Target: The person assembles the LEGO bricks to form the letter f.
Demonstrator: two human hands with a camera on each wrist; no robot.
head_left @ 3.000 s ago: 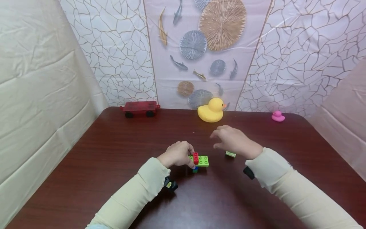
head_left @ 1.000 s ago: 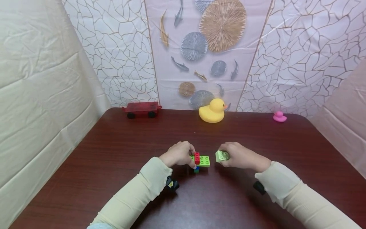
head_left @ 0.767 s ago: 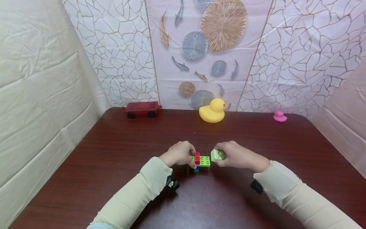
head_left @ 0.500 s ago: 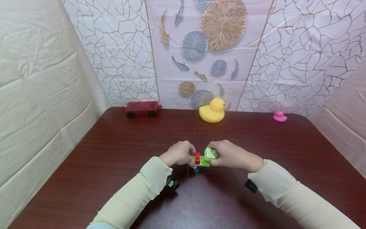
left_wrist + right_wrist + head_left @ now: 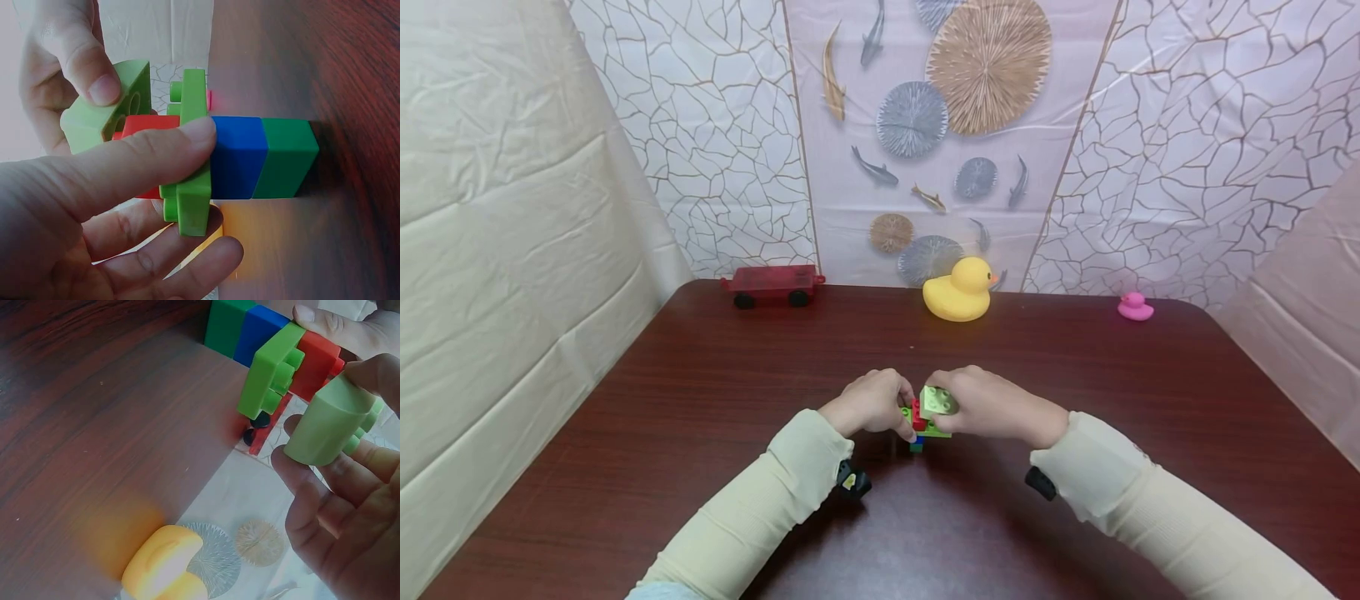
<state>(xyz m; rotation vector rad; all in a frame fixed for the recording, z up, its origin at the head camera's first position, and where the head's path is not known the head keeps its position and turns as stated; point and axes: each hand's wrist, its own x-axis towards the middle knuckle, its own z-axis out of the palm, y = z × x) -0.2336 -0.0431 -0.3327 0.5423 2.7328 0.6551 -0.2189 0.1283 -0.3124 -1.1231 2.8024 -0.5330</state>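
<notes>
A stack of toy building bricks stands on the table: dark green brick (image 5: 287,157) at the bottom, blue brick (image 5: 237,156) over it, a flat lime green brick (image 5: 195,212) across, and a red brick (image 5: 150,123) on top. My left hand (image 5: 871,402) grips the stack, its thumb against the lime brick's edge beside the blue one. My right hand (image 5: 996,404) pinches a pale green brick (image 5: 328,422) with a curved side between thumb and fingers. That brick is held tilted, close over the red brick, studs facing away from the stack.
Along the back edge of the brown table (image 5: 700,383) stand a red wheeled wagon base (image 5: 772,282), a yellow toy duck (image 5: 957,292) and a small pink duck (image 5: 1135,307). A patterned cloth (image 5: 730,150) hangs behind them.
My right hand has picked up the pale green brick from the table and carried it left until it overlaps the red brick in the head view. My left hand stays on the stack.
</notes>
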